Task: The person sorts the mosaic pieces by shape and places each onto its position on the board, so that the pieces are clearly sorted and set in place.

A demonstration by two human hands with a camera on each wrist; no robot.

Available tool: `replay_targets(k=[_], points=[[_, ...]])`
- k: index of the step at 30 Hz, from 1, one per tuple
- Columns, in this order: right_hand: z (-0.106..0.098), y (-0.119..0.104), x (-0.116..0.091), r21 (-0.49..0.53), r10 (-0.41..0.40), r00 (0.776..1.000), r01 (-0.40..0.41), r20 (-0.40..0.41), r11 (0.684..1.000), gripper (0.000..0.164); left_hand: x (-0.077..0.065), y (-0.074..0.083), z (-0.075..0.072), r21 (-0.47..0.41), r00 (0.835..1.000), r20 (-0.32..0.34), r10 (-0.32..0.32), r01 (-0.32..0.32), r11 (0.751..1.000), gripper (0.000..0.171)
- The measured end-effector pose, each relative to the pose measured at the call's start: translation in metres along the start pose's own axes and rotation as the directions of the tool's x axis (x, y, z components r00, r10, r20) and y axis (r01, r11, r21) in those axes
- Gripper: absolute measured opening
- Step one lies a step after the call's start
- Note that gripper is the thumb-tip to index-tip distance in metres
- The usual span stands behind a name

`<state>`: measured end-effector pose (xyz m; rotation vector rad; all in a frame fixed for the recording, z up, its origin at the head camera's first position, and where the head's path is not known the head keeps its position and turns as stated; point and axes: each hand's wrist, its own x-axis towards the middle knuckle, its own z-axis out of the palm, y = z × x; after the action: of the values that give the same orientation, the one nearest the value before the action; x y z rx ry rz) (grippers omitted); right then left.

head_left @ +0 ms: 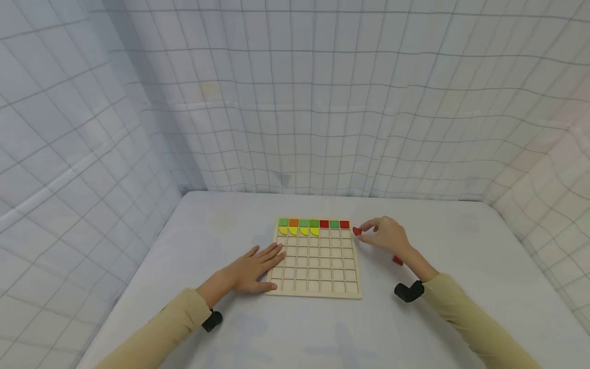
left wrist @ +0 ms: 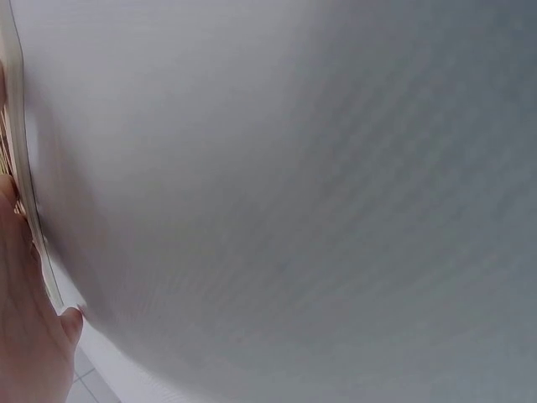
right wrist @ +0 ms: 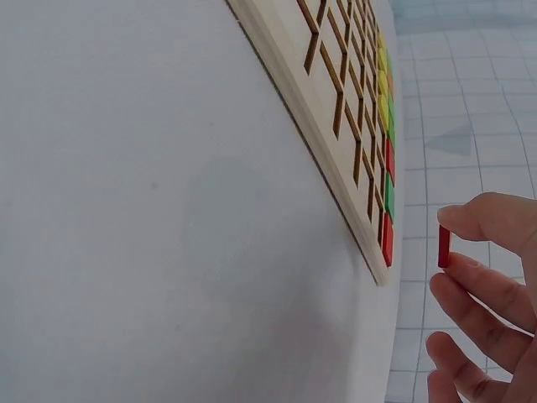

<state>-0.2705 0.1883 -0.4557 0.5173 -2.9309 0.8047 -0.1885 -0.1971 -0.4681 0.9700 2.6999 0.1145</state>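
Note:
A wooden grid board (head_left: 313, 266) lies on the table, its far row filled with green, orange and red square tiles. Several yellow quarter-circle tiles (head_left: 293, 231) fill the left part of the second row. My left hand (head_left: 252, 269) rests with spread, straight fingers on the board's left edge. Beyond the board's far right corner, my right hand (head_left: 386, 236) pinches a red quarter-circle tile (head_left: 357, 231) between thumb and fingertips. In the right wrist view this red tile (right wrist: 444, 245) shows edge-on between the fingers, apart from the board.
Another red tile (head_left: 398, 260) lies on the table beneath the right wrist. White table covering (head_left: 295, 333) surrounds the board. A white sheet with a grid pattern (head_left: 322, 102) hangs behind the table and along both sides.

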Motion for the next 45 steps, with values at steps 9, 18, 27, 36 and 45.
replay_targets(k=[9, 18, 27, 36, 45], points=[[0.01, -0.023, 0.019, 0.007, -0.034, 0.999, 0.034, 0.009, 0.999, 0.029, -0.004, 0.001, -0.002, -0.001, 1.0, -0.02, 0.009, -0.009, 1.0, 0.08], [0.018, -0.04, 0.035, 0.036, -0.035, 0.999, 0.034, 0.032, 0.999, 0.032, -0.003, 0.0, -0.005, 0.01, 0.999, -0.029, 0.016, -0.015, 1.0, 0.08], [0.027, -0.046, 0.046, -0.006, -0.056, 0.995, 0.056, 0.077, 0.998, 0.032, -0.001, -0.002, -0.003, 0.019, 1.0, -0.021, 0.009, -0.008, 1.0, 0.081], [0.034, -0.052, 0.052, -0.04, -0.062, 0.99, 0.067, 0.125, 0.997, 0.033, 0.0, 0.0, -0.006, 0.01, 0.999, -0.029, 0.029, -0.029, 1.0, 0.08], [0.045, -0.05, 0.056, -0.072, -0.049, 0.982, 0.063, 0.183, 0.995, 0.033, 0.0, 0.002, -0.004, -0.028, 1.0, -0.005, 0.021, -0.021, 0.999, 0.081]])
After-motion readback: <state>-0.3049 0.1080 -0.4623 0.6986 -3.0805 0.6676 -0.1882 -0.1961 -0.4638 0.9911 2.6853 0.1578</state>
